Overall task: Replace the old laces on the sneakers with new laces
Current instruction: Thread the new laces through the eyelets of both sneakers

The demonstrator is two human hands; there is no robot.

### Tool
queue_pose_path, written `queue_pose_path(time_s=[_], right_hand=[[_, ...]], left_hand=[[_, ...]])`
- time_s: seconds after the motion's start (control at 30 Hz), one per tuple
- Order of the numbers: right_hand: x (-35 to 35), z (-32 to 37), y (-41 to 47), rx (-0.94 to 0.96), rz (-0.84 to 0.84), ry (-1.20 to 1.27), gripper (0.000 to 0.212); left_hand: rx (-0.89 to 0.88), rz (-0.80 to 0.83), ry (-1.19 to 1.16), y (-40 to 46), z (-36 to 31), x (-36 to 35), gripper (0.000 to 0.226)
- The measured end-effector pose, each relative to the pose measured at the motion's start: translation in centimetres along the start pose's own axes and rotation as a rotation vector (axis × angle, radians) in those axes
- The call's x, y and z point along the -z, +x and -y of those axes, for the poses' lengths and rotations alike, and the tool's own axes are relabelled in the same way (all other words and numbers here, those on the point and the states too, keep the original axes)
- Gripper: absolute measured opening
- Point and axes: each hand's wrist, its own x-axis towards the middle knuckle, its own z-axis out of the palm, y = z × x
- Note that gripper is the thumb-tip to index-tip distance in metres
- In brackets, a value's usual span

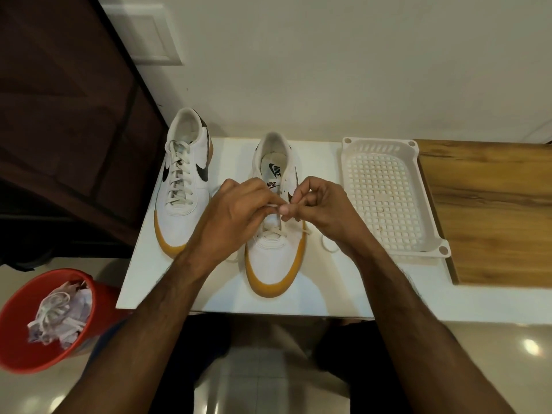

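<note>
Two sneakers (185,186); left hand (236,216) and right hand (322,213) pinch one lace (276,233).

— What colours are your sneakers?
— White, black swoosh, tan sole on both — left sneaker (185,186) and right sneaker (276,234).
— And around you?
— White table (167,282), cream grid-holed basket (388,192), red bucket (18,324), brown wood-grain board (490,210).
</note>
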Motion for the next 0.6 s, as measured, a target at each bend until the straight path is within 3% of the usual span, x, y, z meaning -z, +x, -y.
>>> queue_pose_path(time_s=[0.23, 0.43, 0.6], right_hand=[[0.55, -0.77, 0.34, 0.039, -0.01, -0.237, 0.012], [0.06, -0.5, 0.28, 0.135, -0.088, -0.25, 0.01], [-0.27, -0.9, 0.56, 0.07, -0.163, -0.313, 0.015]], left_hand=[[0.12, -0.047, 0.057, -0.12, 0.58, 0.1, 0.014], [0.281, 0.011, -0.219, -0.11, 0.21, -0.63, 0.018], [0.389, -0.021, -0.255, 0.02, 0.33, -0.67, 0.01]])
